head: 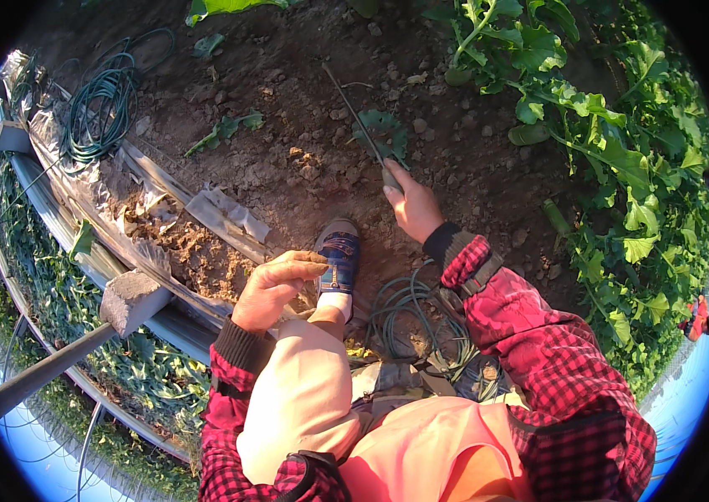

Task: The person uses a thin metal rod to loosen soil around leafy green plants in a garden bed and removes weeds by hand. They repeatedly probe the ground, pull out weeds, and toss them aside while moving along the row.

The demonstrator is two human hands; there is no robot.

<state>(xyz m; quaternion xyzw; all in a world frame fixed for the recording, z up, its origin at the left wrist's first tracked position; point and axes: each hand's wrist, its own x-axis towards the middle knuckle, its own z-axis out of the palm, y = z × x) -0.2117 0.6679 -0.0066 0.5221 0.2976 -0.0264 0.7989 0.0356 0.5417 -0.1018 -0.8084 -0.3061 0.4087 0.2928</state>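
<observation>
My right hand (pixel 415 204) grips the handle of a long thin-bladed tool (pixel 357 116), possibly a knife. Its blade points away over the bare soil (pixel 292 150) and passes above a fallen leaf (pixel 384 133). Above my knee, beside my shoe (pixel 339 251), is my left hand (pixel 276 288). Its fingers lie together and look soiled, and nothing shows in them; the palm side is hidden. To the right grow leafy plants (pixel 618 163) with thick green roots, likely radishes (pixel 529 134), partly out of the ground.
Coiled green cord (pixel 103 103) lies at the upper left, and another coil (pixel 411 314) is close by my foot. Plastic sheeting (pixel 226 210) edges the soil. On the left, a concrete block (pixel 134 301) stands at a pole's end (pixel 47 370). Another torn leaf (pixel 226 130) lies ahead.
</observation>
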